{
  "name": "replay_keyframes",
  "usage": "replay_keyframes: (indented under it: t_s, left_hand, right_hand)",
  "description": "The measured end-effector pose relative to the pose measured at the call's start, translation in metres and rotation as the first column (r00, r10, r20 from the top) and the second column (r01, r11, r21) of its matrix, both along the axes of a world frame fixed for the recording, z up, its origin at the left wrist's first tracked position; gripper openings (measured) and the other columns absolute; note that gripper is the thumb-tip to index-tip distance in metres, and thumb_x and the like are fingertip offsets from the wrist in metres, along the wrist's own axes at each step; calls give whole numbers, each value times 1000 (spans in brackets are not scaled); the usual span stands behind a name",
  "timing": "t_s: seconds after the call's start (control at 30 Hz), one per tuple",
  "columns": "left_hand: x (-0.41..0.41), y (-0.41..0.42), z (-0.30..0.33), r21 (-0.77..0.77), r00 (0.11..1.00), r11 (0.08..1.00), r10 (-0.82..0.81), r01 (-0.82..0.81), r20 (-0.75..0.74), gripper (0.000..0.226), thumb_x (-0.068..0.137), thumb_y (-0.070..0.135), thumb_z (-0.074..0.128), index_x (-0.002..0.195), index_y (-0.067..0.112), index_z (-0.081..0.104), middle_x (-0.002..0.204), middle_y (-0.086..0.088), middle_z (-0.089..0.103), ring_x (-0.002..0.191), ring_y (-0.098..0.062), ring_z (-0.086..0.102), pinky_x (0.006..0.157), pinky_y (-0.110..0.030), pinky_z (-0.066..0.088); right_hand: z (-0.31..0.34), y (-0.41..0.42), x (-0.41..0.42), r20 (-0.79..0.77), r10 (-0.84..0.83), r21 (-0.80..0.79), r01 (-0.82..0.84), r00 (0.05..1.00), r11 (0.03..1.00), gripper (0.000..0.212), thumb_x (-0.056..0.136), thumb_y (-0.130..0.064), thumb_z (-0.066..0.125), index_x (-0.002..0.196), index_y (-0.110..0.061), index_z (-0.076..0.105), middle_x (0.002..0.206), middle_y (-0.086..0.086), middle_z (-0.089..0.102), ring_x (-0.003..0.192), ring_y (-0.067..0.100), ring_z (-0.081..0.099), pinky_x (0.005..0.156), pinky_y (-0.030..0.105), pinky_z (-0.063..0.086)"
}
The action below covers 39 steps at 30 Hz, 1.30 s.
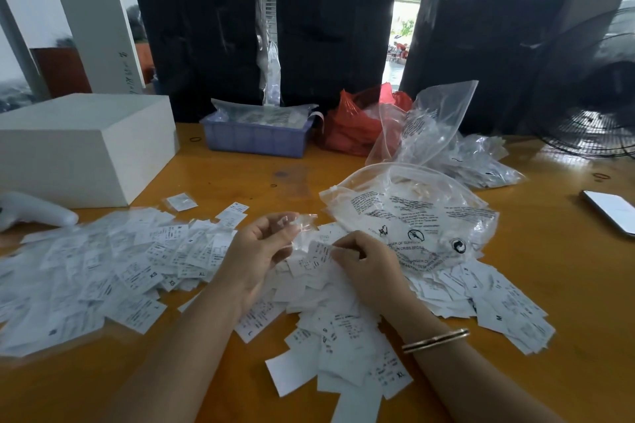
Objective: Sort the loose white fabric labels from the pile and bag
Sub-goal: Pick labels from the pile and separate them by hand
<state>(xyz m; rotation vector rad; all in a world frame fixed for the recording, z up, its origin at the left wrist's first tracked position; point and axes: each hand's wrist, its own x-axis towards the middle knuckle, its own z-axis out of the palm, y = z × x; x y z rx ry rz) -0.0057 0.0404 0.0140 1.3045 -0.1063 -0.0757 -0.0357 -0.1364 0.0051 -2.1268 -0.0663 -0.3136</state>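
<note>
sorting well short of done: left hand (264,244) pinches a small clear sleeve (302,221), right hand (364,263) pinches one white label (318,256) above the loose pile (343,326) on the bench (240,175), a spread of labels (113,271) lying left, large zip bag (412,216) just behind.

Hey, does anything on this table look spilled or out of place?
Nothing looks damaged. White labels lie scattered loose across the orange table, which fits sorting. Two stray rubber bands lie apart from everything.
</note>
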Motion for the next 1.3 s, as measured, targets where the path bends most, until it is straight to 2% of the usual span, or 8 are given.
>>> replay_keyframes:
  t_s: [0.13,0.3,0.43,0.6,0.77,0.9,1.1,1.3]
  left_hand:
    - [-2,-2,2,-70,999,996,-52,51,-13,21,67,18,70,87,19,75,74,6,69,68,-8,66,63,-22,55]
    - [-6,-7,2,-68,994,991,-111,112,8,24,67,16,70,90,19,75,73,5,69,70,-9,67,62,-20,55]
    - [-10,-10,1,13,988,989,-147,147,34,21,75,14,70,91,25,76,81,4,71,78,-13,69,68,-19,54]
    - [-10,-11,1,92,987,983,-159,157,17,20,88,9,62,99,22,73,91,-1,73,83,-12,69,68,-17,52]
    - [-13,-16,0,188,997,979,-80,77,13,12,77,28,71,86,19,72,76,4,73,70,-4,67,60,-12,49]
    - [-12,-14,1,104,1000,994,-16,14,21,31,54,49,75,70,23,76,71,2,71,66,-5,66,61,-15,51]
    - [-8,-13,1,46,999,999,-8,6,41,36,47,53,74,70,25,76,74,1,73,69,-7,68,61,-15,52]
    - [-9,-12,2,50,998,999,-1,-2,55,40,47,54,73,71,22,75,75,1,73,71,-8,68,63,-16,53]
  right_hand:
    - [1,-3,-2,66,-43,252,25,997,968,31,93,-12,55,101,-41,59,69,-13,59,53,4,50,52,23,47]
    - [5,2,-4,56,19,258,-33,998,966,29,95,-5,48,101,-23,70,97,-8,63,87,9,59,76,21,51]
    - [7,9,-8,76,106,250,-122,991,961,15,91,-23,60,80,-24,70,80,-6,61,67,-2,54,62,12,41]
    - [7,9,-7,135,54,196,-80,989,977,21,87,-17,67,68,-26,67,70,-8,59,62,0,51,62,15,39]
    - [7,10,-9,187,57,143,-85,981,986,15,87,-17,65,75,-25,69,80,-4,63,70,7,56,66,18,44]
    - [11,9,-12,219,-48,293,-18,975,956,34,91,-6,58,97,-39,58,93,-4,64,67,5,65,62,22,54]
    - [23,0,-16,240,-144,580,-22,960,814,23,89,-7,61,97,-29,62,85,-8,71,62,17,65,58,28,52]
    - [23,-1,-15,207,-170,594,14,963,804,20,90,-9,61,92,-28,65,86,-11,71,61,12,67,54,23,53]
